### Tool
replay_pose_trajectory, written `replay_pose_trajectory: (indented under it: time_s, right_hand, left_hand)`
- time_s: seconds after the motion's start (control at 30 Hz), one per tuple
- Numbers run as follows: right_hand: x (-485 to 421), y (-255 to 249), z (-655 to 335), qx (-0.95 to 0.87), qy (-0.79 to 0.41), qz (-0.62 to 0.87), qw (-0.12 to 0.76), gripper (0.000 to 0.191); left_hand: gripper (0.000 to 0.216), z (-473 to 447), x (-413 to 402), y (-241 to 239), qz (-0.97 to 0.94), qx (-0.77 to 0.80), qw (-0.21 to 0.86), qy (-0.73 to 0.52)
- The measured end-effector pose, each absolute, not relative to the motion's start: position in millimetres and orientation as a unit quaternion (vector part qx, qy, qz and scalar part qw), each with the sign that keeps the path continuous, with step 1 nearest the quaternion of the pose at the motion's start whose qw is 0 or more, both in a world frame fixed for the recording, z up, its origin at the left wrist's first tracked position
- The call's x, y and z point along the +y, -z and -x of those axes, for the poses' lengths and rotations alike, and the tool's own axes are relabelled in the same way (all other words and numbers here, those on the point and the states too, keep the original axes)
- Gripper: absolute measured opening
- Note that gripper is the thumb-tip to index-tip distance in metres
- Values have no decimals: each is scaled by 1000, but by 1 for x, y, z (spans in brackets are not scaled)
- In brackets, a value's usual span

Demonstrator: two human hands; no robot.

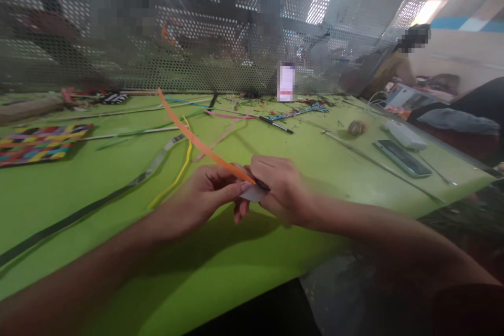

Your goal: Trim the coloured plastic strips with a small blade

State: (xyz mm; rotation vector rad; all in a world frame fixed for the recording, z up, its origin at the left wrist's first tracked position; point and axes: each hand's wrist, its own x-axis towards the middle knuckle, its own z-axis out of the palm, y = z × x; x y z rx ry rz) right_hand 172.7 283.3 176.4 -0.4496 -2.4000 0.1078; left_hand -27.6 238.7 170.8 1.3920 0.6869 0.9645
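Note:
Low over the green table, both hands meet at the end of an orange strip [200, 144]. My left hand [214, 189] is closed, its thumb pressing the strip near its lower end; the strip's other end rises free to the upper left. A small pale, flat piece [253, 193] shows between the hands, below the strip's end. My right hand [281, 181] is curled around a dark, narrow object [261, 184], mostly hidden by the fingers, so its kind does not show. A yellow strip [186, 165] lies close to my left hand.
Left lie a multicoloured woven mat [43, 142] and a long dark green strip [79, 211]. Behind are pink strips [226, 136] and a pen [276, 125]. A phone [402, 158], white device [405, 134] and thin stick [378, 160] lie right. A perforated panel [220, 58] borders the back.

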Motion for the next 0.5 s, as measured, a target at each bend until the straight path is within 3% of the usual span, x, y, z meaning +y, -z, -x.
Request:
replay_pose_trajectory:
  time_s: [0.5]
  right_hand:
    - [283, -173, -175, -927, -38, 183, 326, 26]
  left_hand:
    - [22, 26, 239, -173, -597, 305, 612, -419]
